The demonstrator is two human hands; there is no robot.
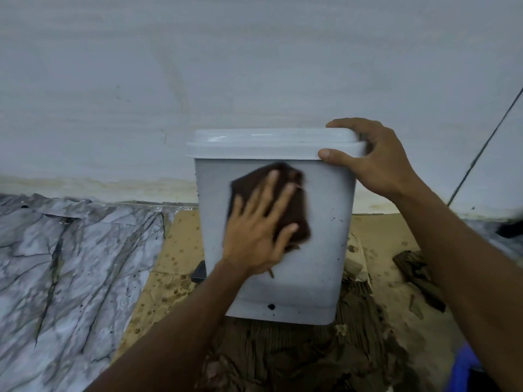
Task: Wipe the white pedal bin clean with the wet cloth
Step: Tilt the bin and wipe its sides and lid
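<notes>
The white pedal bin (319,250) stands in the middle of the view with its lid (254,144) closed. Small dark specks dot its near wall, and a bigger black spot sits near the bottom edge. My left hand (257,230) presses a dark brown cloth (294,210) flat against the near wall with spread, straight fingers; the hand is motion-blurred. My right hand (370,159) grips the lid's right corner, thumb on the front rim and fingers curled over the top. A black pedal part (199,271) pokes out at the bin's lower left.
The bin stands on wet, stained brown cardboard (175,250). A marble-patterned sheet (70,264) covers the floor to the left. A pale wall (254,66) rises just behind the bin. Torn cardboard scraps (418,275) lie at right, and something blue (464,366) shows at bottom right.
</notes>
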